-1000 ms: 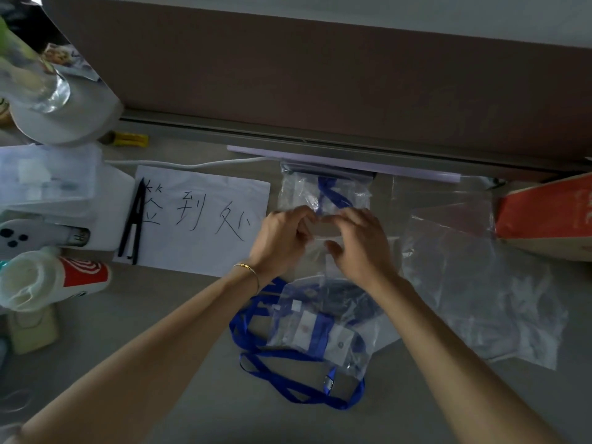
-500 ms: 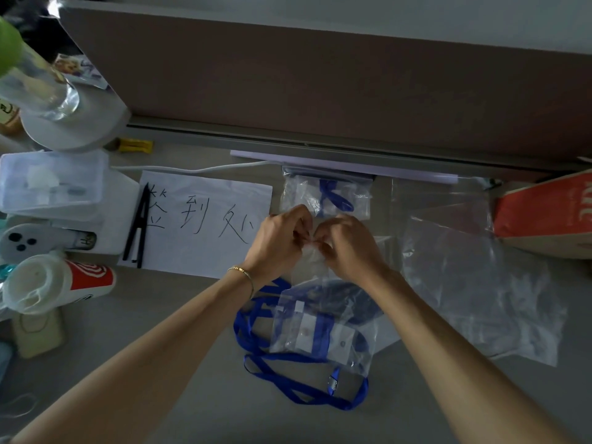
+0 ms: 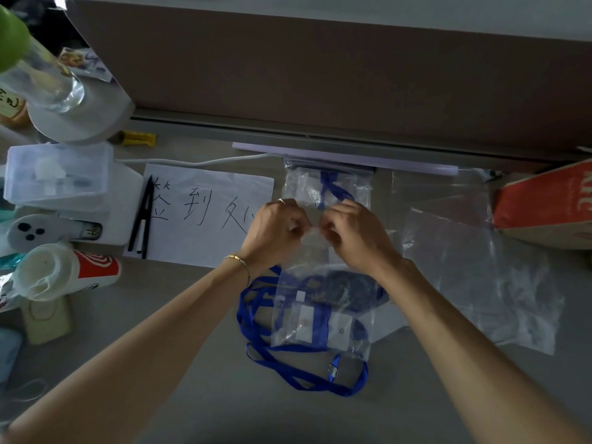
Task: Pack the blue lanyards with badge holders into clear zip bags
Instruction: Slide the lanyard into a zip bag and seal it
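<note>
Both the left hand [image 3: 275,232] and right hand [image 3: 355,235] pinch a clear zip bag [image 3: 320,302] on the cluttered grey table [image 3: 192,363]. A brown partition [image 3: 320,68] stands at 12 o'clock

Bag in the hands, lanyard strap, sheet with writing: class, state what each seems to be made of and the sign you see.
Bag: thin clear plastic film, glossy; it crinkles, glints and shows its contents.
Lanyard: blue flat woven fabric tape, probably polyester, matte; it lies in limp loops, with a small metal-looking clip.
Sheet: white paper, matte; flat, carrying dark handwritten strokes.
</note>
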Action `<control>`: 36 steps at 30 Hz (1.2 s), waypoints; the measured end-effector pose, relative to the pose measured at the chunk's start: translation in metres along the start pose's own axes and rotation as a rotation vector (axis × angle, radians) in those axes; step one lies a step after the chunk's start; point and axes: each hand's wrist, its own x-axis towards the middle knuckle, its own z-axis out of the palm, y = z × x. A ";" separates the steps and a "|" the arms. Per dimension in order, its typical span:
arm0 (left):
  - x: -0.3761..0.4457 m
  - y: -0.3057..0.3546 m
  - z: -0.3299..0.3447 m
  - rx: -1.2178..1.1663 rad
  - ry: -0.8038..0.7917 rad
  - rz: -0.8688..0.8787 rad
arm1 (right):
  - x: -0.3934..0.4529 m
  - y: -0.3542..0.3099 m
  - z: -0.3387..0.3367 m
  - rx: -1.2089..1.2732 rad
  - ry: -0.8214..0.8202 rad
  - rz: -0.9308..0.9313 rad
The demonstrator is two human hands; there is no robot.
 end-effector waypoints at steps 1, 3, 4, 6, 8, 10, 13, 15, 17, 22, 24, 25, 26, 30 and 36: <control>0.000 0.000 -0.001 0.002 -0.007 -0.015 | -0.002 0.001 0.000 0.008 0.004 0.009; -0.001 0.002 -0.002 0.039 -0.045 0.012 | -0.006 0.003 0.001 0.012 0.016 0.019; -0.001 0.003 -0.001 0.068 -0.063 0.055 | -0.008 0.002 0.002 0.009 0.024 0.021; -0.001 0.008 0.002 0.119 -0.076 0.130 | -0.008 -0.001 0.004 0.006 0.036 0.026; -0.001 0.011 0.005 0.146 -0.060 0.130 | -0.009 -0.004 0.005 0.005 0.048 0.012; 0.000 0.010 0.006 0.149 -0.038 0.098 | -0.011 -0.003 0.004 0.007 0.058 0.012; 0.002 0.005 0.006 0.158 -0.031 0.079 | -0.016 0.006 0.004 0.011 0.079 0.045; 0.001 0.005 0.007 0.141 -0.024 0.091 | -0.018 0.009 0.006 0.002 0.082 0.065; 0.001 0.008 0.009 0.127 -0.021 0.091 | -0.019 0.009 0.008 0.004 0.090 0.076; 0.004 0.002 0.005 0.083 -0.015 0.072 | -0.026 0.021 0.006 0.077 0.138 0.152; 0.004 0.001 0.003 0.062 -0.019 0.068 | -0.028 0.025 0.006 0.120 0.166 0.199; 0.004 0.002 0.003 0.057 -0.022 0.066 | -0.028 0.025 0.007 0.137 0.174 0.217; 0.004 0.003 0.003 0.048 -0.021 0.061 | -0.027 0.025 0.007 0.158 0.179 0.231; 0.006 -0.003 0.002 0.016 -0.001 0.030 | -0.026 0.030 0.003 0.229 0.206 0.297; 0.009 -0.004 0.002 0.010 -0.015 0.031 | -0.028 0.030 0.001 0.282 0.218 0.392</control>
